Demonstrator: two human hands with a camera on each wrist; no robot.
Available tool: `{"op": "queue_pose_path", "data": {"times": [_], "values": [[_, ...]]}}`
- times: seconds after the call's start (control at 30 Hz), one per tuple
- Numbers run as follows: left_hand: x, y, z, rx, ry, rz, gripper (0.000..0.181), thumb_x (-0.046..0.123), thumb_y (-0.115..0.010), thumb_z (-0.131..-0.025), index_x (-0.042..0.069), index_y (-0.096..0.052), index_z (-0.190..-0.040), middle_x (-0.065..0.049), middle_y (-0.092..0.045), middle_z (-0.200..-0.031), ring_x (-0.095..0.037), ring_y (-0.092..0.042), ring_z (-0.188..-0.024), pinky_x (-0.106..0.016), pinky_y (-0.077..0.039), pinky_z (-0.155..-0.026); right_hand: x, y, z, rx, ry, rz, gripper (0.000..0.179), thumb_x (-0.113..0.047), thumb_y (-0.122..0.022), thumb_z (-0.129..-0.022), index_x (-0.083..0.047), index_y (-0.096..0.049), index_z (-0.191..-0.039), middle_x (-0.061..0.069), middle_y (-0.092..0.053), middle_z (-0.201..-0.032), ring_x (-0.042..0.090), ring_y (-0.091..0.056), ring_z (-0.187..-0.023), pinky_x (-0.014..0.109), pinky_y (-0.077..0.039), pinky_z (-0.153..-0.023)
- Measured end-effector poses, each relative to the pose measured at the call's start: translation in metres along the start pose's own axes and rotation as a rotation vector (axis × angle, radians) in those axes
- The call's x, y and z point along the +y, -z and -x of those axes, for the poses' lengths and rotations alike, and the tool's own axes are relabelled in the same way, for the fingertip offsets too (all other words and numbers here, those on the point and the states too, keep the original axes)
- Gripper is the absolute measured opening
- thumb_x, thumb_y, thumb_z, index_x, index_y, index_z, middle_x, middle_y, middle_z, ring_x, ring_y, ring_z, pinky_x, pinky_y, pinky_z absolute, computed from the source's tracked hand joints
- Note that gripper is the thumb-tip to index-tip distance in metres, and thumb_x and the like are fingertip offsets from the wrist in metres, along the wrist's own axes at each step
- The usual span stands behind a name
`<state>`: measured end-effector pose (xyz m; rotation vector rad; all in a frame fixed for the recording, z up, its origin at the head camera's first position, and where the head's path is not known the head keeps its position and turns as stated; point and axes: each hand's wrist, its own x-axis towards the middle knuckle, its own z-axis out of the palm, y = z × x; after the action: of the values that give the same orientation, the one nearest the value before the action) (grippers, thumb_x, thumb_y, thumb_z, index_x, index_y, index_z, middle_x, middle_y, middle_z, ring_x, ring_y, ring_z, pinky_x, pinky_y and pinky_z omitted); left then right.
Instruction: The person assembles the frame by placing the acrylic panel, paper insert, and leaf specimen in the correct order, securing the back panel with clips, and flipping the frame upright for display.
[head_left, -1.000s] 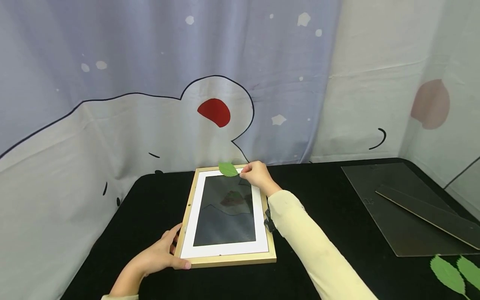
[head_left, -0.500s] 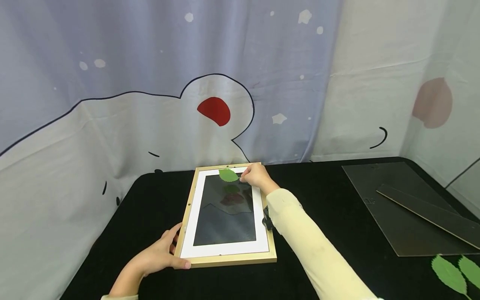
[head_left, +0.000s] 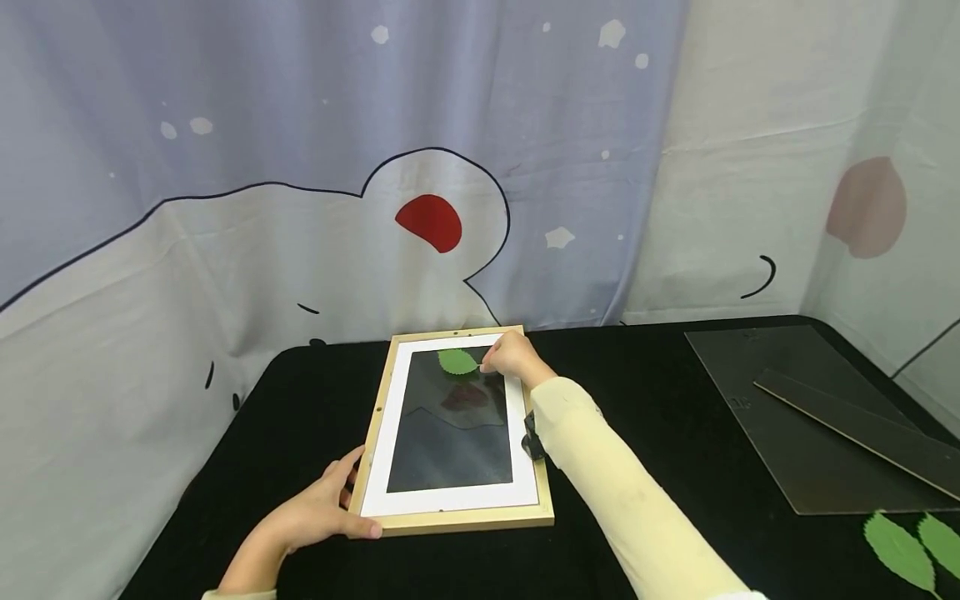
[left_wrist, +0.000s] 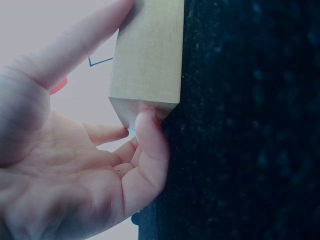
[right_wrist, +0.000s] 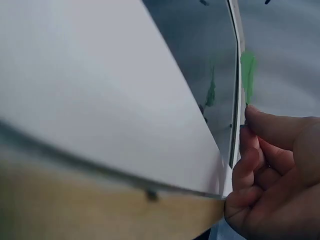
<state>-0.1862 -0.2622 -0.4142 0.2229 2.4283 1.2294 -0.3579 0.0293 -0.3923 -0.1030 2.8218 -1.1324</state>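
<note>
A light wooden picture frame [head_left: 450, 524] with a white mat [head_left: 524, 433] and a dark glossy pane [head_left: 450, 450] lies on the black table. My left hand [head_left: 311, 512] grips its near left corner, thumb at the front edge and fingers on the left side; the left wrist view shows the wooden corner [left_wrist: 147, 55] between thumb and curled fingers. My right hand [head_left: 513, 357] pinches a green leaf [head_left: 457, 361] by its stem over the pane's far end. In the right wrist view, thumb and forefinger meet below the leaf [right_wrist: 247, 75], and the pane carries its reflection.
At the right lie a large dark board [head_left: 795, 450] and a narrower dark strip [head_left: 862, 425] on top of it. Two more green leaves [head_left: 900, 550] are near the lower right corner. A patterned curtain [head_left: 300, 250] hangs behind the black tabletop [head_left: 315, 400].
The leaf in my right hand has come down and toward me, from the frame's far edge to over the dark pane. My left hand has stayed on the frame's corner.
</note>
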Motion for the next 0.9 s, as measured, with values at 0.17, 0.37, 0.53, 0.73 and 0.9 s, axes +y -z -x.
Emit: {"op": "queue_pose_path", "data": {"times": [0.17,0.37,0.53,0.73,0.9], "values": [[-0.002,-0.001,0.0,0.005,-0.005,0.011,0.114,0.017,-0.086,-0.065,0.001,-0.012,-0.151,-0.016,-0.04,-0.112,-0.024,-0.047,-0.09,-0.034,-0.042,-0.074,0.001,-0.006,-0.002,-0.003,-0.019,0.025,0.008,-0.016,-0.077,-0.078,-0.009,-0.077,-0.081,0.003,-0.073,-0.091,0.02,-0.063,-0.094,0.031,-0.05,-0.081],[0.002,0.0,0.001,0.012,0.014,0.0,0.115,0.019,-0.087,-0.065,0.002,-0.013,-0.151,-0.016,-0.04,-0.113,-0.025,-0.047,-0.091,-0.034,-0.042,-0.073,-0.003,-0.012,-0.003,0.016,-0.067,0.124,0.007,-0.023,-0.078,-0.079,-0.017,-0.078,-0.079,-0.003,-0.073,-0.085,0.019,-0.065,-0.085,0.032,-0.048,-0.068],[0.004,0.001,0.002,0.01,0.014,-0.005,0.114,0.019,-0.086,-0.065,0.001,-0.012,-0.151,-0.017,-0.04,-0.114,-0.025,-0.047,-0.091,-0.034,-0.042,-0.072,-0.004,-0.013,-0.002,0.027,-0.072,0.127,0.007,-0.023,-0.078,-0.08,-0.016,-0.078,-0.078,-0.002,-0.073,-0.084,0.018,-0.064,-0.08,0.031,-0.046,-0.064],[0.003,0.001,0.002,0.001,-0.001,0.012,0.114,0.018,-0.085,-0.066,0.0,-0.011,-0.151,-0.017,-0.039,-0.113,-0.025,-0.047,-0.09,-0.034,-0.042,-0.073,-0.003,-0.013,-0.001,0.029,-0.067,0.141,0.007,-0.024,-0.078,-0.079,-0.017,-0.078,-0.078,-0.003,-0.073,-0.083,0.017,-0.062,-0.076,0.03,-0.044,-0.062],[0.003,0.0,0.001,0.0,0.004,0.011,0.114,0.018,-0.085,-0.065,0.001,-0.012,-0.151,-0.017,-0.04,-0.114,-0.025,-0.047,-0.091,-0.034,-0.042,-0.074,-0.002,-0.011,-0.001,0.023,-0.06,0.12,0.01,-0.024,-0.079,-0.079,-0.015,-0.078,-0.081,-0.002,-0.073,-0.086,0.018,-0.063,-0.08,0.031,-0.048,-0.068]]}}
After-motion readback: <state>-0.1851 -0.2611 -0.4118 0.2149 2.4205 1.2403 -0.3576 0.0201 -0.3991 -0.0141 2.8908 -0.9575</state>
